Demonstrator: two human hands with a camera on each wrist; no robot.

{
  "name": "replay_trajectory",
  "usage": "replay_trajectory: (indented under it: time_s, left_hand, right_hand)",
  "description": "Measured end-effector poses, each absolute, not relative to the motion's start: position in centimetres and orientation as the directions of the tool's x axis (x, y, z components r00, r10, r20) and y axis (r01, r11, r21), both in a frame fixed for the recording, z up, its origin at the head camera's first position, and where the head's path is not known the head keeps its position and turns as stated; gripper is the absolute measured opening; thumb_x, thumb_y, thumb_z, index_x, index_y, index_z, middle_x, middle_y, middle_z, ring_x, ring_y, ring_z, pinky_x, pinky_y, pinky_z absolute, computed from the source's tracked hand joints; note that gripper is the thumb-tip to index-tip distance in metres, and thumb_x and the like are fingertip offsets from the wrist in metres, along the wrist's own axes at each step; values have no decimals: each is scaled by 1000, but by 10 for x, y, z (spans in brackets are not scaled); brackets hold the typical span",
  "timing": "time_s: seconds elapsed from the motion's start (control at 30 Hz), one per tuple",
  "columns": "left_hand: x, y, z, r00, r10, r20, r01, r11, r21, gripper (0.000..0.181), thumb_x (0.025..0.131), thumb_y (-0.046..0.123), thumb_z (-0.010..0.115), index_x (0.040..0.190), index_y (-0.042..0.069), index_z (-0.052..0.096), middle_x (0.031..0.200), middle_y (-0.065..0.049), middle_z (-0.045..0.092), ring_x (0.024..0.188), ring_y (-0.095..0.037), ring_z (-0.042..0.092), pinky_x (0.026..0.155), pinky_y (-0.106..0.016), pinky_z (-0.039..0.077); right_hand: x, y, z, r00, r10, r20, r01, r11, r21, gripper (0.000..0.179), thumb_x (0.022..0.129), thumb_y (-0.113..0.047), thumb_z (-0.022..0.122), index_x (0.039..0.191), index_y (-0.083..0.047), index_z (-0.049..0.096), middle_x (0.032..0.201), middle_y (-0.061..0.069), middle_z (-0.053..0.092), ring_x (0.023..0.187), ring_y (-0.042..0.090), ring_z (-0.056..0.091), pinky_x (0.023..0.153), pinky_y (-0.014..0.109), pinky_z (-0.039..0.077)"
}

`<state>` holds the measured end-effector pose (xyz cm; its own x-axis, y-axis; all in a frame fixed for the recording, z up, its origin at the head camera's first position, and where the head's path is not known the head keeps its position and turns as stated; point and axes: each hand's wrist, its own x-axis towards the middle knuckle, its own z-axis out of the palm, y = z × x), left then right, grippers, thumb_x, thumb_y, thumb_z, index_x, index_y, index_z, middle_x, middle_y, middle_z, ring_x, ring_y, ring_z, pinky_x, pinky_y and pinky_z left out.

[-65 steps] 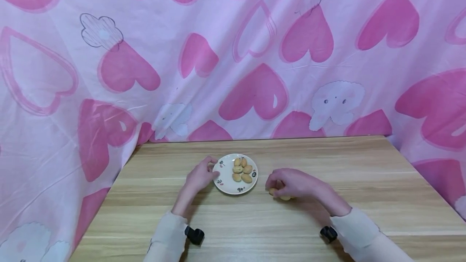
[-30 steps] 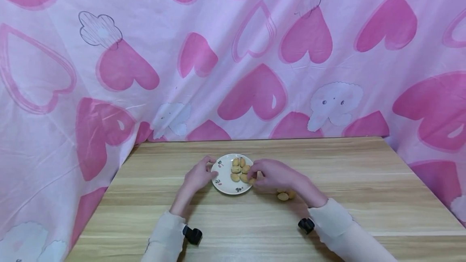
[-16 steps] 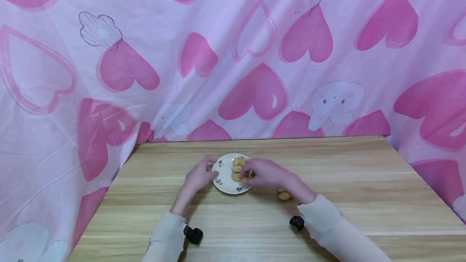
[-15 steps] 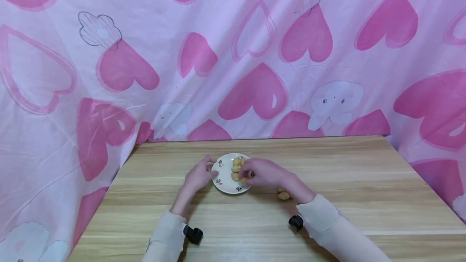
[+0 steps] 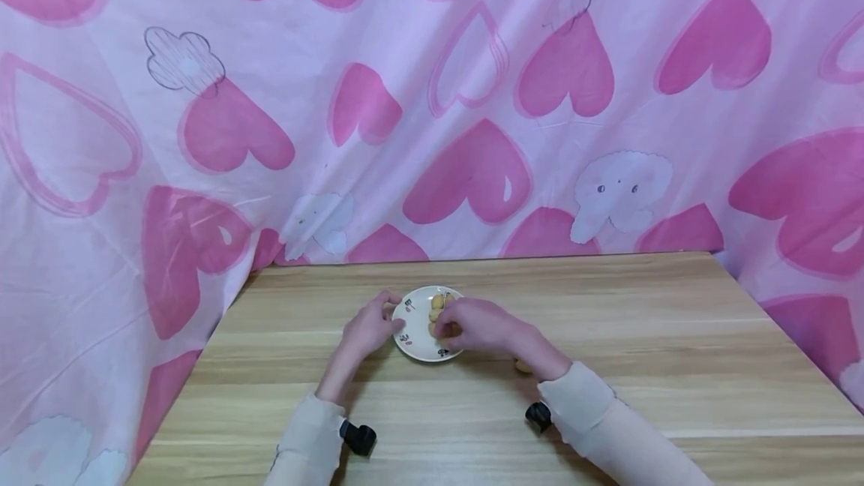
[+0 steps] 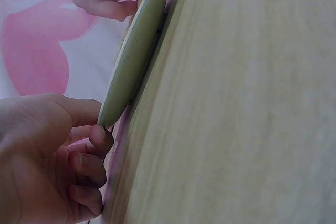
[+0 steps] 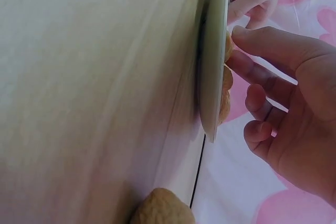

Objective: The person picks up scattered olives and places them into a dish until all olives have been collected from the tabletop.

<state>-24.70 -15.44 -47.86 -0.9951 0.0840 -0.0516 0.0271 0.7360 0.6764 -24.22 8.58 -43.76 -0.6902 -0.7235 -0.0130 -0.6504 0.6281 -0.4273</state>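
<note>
A small white plate (image 5: 415, 328) with little printed motifs lies on the table, several tan oval walnuts (image 5: 437, 301) on its right half. At the left rim my left hand (image 5: 367, 328) pinches the plate between thumb and fingers; the left wrist view shows this grip on the plate's edge (image 6: 137, 51). Over the plate's right side is my right hand (image 5: 482, 325). In the right wrist view its thumb and index finger pinch a walnut (image 7: 228, 46) low over the plate, the other fingers loosely bent. My right hand hides some of the walnuts from the head view.
A wrinkled walnut (image 7: 161, 208) lies on the wooden table (image 5: 432, 411) to the right of the plate, partly covered by my right forearm in the head view. Behind the table hangs a pink heart-patterned cloth (image 5: 472, 171). Each wrist wears a black camera (image 5: 358, 437).
My right hand has gone from the loose walnuts on the table leftward to the plate, bringing a walnut, then shifted slightly further left. My left hand keeps its grip on the rim.
</note>
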Motion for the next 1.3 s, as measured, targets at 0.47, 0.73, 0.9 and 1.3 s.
replay_trajectory:
  time_s: [0.47,0.73,0.9,1.3]
  left_hand:
    - [-248,-151,-475,-995,81,-65,16,737,676,43,88,25,72,128,20,59,104,-8,72,93,-23,66,86,-50,47]
    - [-247,-151,-474,-994,88,-65,20,731,682,43,88,23,71,128,18,59,104,-9,72,95,-25,66,88,-52,47]
    - [-246,-152,-476,-995,88,-57,26,733,680,42,88,23,71,128,18,59,101,-8,73,94,-23,67,87,-50,46]
    - [-247,-154,-476,-994,91,-60,26,736,676,44,88,23,71,130,17,58,105,-11,73,97,-26,67,89,-53,46]
  right_hand:
    - [-230,121,-427,-751,-660,19,-586,653,-479,12,92,-23,68,101,-20,76,97,-13,68,90,10,64,83,31,52]
    - [-224,147,-431,-778,-628,7,-559,687,-464,12,92,-22,67,100,-23,76,97,-16,67,86,7,62,82,30,51]
    - [-220,160,-429,-806,-592,-26,-507,712,-486,12,92,-22,68,102,-23,75,99,-16,67,87,5,60,85,34,52]
    - [-220,190,-434,-807,-589,-52,-495,721,-484,14,91,-20,69,104,-20,74,101,-11,67,85,5,58,82,31,51]
